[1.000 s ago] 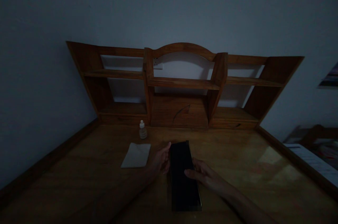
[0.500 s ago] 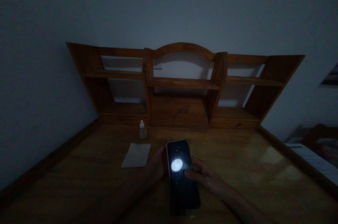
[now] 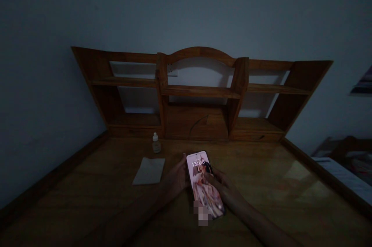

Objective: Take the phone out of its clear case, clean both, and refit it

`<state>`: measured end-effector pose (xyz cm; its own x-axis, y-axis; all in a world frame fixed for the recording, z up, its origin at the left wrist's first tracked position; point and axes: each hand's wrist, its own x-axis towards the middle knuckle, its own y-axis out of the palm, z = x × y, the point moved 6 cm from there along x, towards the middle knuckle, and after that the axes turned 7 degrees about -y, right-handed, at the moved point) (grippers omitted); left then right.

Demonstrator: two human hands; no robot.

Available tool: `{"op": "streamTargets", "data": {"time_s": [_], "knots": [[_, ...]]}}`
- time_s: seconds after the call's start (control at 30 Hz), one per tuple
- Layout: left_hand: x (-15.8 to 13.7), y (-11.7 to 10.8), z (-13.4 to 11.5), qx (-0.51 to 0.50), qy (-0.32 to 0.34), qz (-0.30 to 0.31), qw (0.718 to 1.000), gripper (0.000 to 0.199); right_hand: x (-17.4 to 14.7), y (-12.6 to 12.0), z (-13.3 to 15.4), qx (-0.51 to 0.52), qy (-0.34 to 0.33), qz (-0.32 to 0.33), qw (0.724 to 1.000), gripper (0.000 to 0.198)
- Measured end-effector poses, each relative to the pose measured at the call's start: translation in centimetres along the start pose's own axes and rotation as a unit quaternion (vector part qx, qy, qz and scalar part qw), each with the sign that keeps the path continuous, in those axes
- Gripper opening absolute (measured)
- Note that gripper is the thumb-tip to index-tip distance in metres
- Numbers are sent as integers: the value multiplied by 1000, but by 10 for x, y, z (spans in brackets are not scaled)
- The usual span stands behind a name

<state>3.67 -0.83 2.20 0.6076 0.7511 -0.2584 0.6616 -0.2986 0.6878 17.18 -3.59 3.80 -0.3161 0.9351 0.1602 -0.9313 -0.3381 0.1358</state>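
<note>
A smartphone [image 3: 200, 190] with a lit lock screen reading 13:08 is held above the desk, between both hands. My left hand [image 3: 178, 175] grips its left edge, with the fingers partly hidden behind the phone. Around the right edge is my right hand [image 3: 222, 185], its thumb lying over the screen. To the left of the phone lies a folded white cloth or tissue [image 3: 149, 171]. Just behind that stands a small clear bottle [image 3: 156, 145] with a white cap, upright.
The wooden desk [image 3: 255, 173] has a raised edge at each side. Along its back stands a wooden shelf unit [image 3: 200, 92] against the wall. A power socket [image 3: 172, 71] shows through the shelf. Papers [image 3: 343, 175] lie beyond the right edge.
The phone's screen has gone from dark, with a round light reflection, to a lit lock screen. The phone has tilted slightly; both hands stay on it.
</note>
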Motion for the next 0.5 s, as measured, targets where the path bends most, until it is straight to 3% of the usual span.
{"op": "streamTargets", "data": {"time_s": [0.37, 0.5], "knots": [[-2, -3, 1, -24, -19, -64, 997, 41, 1, 0, 0, 47, 40, -17, 998, 44], [3, -10, 4, -25, -5, -54, 998, 32, 2, 3, -5, 131, 66, -4, 989, 51]]}}
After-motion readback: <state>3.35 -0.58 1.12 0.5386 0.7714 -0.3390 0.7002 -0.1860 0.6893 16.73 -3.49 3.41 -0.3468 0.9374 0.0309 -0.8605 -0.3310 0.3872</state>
